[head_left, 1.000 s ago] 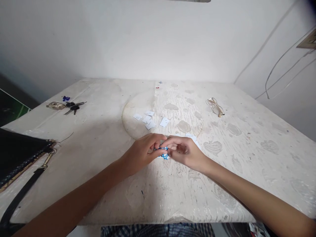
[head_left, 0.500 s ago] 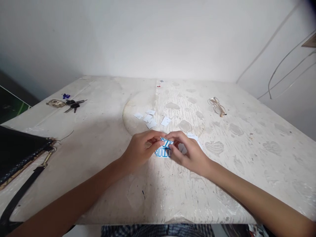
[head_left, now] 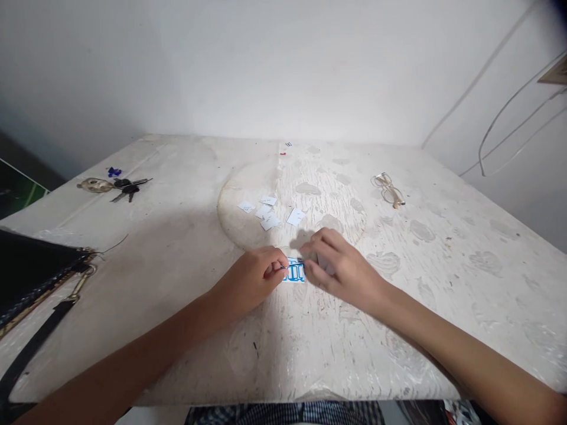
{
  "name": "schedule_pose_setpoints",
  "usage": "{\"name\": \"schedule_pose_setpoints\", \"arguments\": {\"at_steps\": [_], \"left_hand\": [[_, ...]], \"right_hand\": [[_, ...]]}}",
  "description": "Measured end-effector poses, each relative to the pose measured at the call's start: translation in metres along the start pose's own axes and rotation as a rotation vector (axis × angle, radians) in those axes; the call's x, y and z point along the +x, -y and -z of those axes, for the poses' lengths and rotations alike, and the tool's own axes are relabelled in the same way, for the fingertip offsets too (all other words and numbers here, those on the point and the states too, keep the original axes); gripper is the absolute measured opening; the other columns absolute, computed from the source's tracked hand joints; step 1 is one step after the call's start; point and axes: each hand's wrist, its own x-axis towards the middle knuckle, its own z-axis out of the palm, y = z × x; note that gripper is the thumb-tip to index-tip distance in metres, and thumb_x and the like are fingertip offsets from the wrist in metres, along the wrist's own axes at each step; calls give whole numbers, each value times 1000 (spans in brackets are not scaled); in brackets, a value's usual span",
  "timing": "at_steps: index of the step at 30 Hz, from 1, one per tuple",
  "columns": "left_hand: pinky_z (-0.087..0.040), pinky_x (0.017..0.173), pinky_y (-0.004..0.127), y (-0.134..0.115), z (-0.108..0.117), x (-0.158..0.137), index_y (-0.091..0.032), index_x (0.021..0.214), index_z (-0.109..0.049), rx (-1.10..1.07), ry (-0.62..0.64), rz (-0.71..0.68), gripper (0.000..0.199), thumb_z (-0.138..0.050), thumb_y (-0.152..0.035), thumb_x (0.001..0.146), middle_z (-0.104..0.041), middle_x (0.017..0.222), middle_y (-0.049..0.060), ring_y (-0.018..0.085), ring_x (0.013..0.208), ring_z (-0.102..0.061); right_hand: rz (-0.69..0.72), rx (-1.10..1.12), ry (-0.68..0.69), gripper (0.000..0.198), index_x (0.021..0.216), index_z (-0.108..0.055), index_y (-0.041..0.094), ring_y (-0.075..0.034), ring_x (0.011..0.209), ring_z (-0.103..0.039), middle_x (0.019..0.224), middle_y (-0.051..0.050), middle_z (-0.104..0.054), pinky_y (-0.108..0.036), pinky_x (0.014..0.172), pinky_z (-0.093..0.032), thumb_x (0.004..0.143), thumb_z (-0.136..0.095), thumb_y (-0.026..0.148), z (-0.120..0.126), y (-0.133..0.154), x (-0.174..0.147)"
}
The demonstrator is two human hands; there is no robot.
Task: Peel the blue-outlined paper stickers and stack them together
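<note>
Between my hands is a small white paper piece with blue box-like outlines. A dark line runs across its upper part, perhaps a fold or edge. My left hand is closed in a pinch at its left end, the fingertips curled under the thumb. At the right end, my right hand grips the paper between thumb and fingers, the other fingers bent above it. Part of the paper is covered by the fingers. Just beyond the hands lie several white paper pieces with faint writing.
A bunch of keys with a keychain lies at the far left, beside a small blue object. Eyeglasses rest on the right. A black bag with a strap occupies the left edge of the plastic-covered table.
The blue-marked paper has come lower and shows less of its face. My left hand has shifted slightly down, and my right hand's fingers have lifted and spread away from the left.
</note>
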Motion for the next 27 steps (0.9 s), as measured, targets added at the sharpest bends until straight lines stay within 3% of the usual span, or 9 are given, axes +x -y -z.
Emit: {"name": "schedule_pose_setpoints", "arguments": {"at_steps": [3,7,10,16,22,27], "left_hand": [[-34,51,21,1,2,1,-21,83,-57,15,-5,42,11,-48,-28,82,-43,59,-6,9,53,-41],[-31,49,22,-1,8,2,-22,85,-56,36,-52,87,21,-42,-37,86,-41,55,-6,10,51,-40],[-31,50,23,-1,9,3,-22,85,-56,56,-65,96,23,-42,-40,86,-43,56,-6,10,52,-41],[-30,50,23,1,5,6,-21,83,-55,78,-46,93,24,-41,-40,86,-40,54,-6,10,50,-39],[-31,50,23,1,5,7,-21,85,-54,94,-28,92,25,-39,-41,86,-44,56,-5,12,51,-41],[-33,51,23,1,4,7,-21,86,-54,99,-13,101,23,-39,-39,86,-46,58,-5,12,52,-43]], "right_hand": [[-143,-123,9,29,109,-55,18,-25,98,-47,104,-11,-51,-39,81,-44,88,-41,32,22,-8,3],[-302,-170,290,56,125,-47,20,-31,111,-39,124,-12,-41,-43,87,-42,79,-52,52,45,-23,4],[-323,-148,416,66,131,-42,20,-31,112,-38,125,-12,-40,-42,87,-43,75,-58,51,48,-28,4],[-253,-68,377,56,131,-42,17,-25,99,-47,108,-11,-46,-39,81,-45,81,-56,38,38,-27,7],[-270,0,271,47,124,-47,14,-20,85,-51,98,-9,-48,-35,72,-46,79,-58,22,26,-27,9],[-262,98,214,32,106,-54,16,-16,80,-51,99,-7,-47,-31,68,-44,75,-56,11,17,-31,6]]}}
